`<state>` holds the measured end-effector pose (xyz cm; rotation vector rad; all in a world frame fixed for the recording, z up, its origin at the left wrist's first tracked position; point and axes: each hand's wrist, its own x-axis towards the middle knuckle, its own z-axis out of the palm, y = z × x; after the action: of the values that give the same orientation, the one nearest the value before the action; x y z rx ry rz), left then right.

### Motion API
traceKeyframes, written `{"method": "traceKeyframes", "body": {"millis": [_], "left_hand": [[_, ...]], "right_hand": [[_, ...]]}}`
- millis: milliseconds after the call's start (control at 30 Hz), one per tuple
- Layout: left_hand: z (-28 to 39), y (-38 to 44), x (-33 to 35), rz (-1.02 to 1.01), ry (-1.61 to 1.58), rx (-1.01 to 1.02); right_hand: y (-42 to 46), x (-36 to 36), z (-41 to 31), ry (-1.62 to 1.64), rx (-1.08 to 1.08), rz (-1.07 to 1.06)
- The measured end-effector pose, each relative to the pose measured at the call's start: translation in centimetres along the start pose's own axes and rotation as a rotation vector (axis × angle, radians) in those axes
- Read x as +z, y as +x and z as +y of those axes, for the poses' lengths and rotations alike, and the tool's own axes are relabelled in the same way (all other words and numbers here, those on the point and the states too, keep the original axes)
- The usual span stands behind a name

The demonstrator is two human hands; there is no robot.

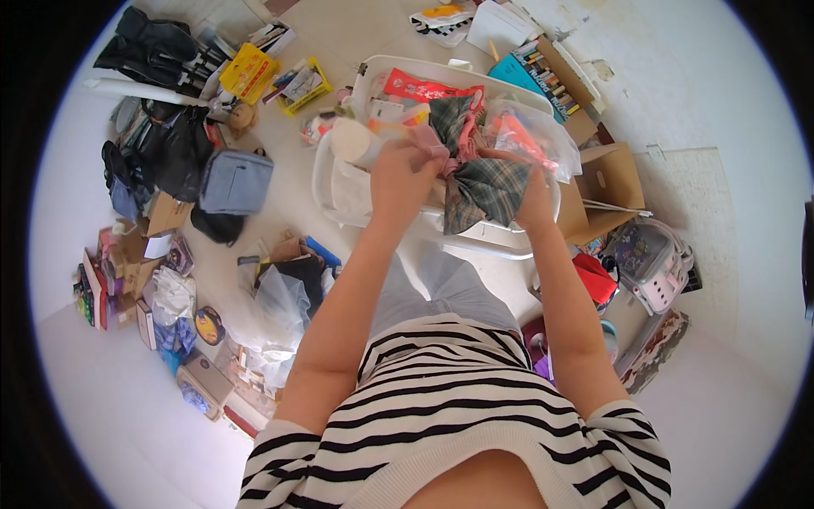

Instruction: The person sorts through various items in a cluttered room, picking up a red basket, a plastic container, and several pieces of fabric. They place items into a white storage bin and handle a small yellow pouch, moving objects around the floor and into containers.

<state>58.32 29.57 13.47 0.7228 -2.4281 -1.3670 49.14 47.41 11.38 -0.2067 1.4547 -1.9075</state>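
My left hand [404, 179] pinches a pink fabric band near the middle of a green-grey plaid fabric bow [493, 191]. At the bow's right side, my right hand [537, 198] grips the plaid cloth, with its fingers partly hidden behind it. The bow is held above a white plastic storage bin [325, 181]. Inside the bin lie a red printed packet [423, 87], a clear plastic bag [563, 140] with something orange in it, and other small items. A blurred, pale round object [351, 140] shows to the left of my left hand.
Right of the bin stand an open cardboard box [613, 172] and a blue box of books [547, 79]. A pink pet carrier [652, 264] sits further right. On the left are a grey-blue backpack [236, 182], a yellow basket [304, 88] and clear plastic sheeting [280, 305].
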Motion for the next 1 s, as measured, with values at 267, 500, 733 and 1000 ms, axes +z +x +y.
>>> {"method": "traceKeyframes", "body": {"millis": [267, 500, 733, 1000], "left_hand": [[0.6, 0.2, -0.6, 0.023, 0.01, -0.221], [-1.4, -0.3, 1.4, -0.073, -0.024, -0.103], [1.5, -2.7, 2.4, 0.098, 0.183, 0.073], [0.2, -3.5, 1.6, -0.114, -0.017, 0.021]], "right_hand": [[-1.4, -0.1, 0.6, -0.421, -0.227, 0.008], [-1.7, 1.1, -2.2, -0.656, -0.276, -0.114], [-4.1, 7.5, -3.7, -1.579, -0.546, 0.339], [-4.5, 6.3, -0.1, -1.321, -0.59, 0.118]]}}
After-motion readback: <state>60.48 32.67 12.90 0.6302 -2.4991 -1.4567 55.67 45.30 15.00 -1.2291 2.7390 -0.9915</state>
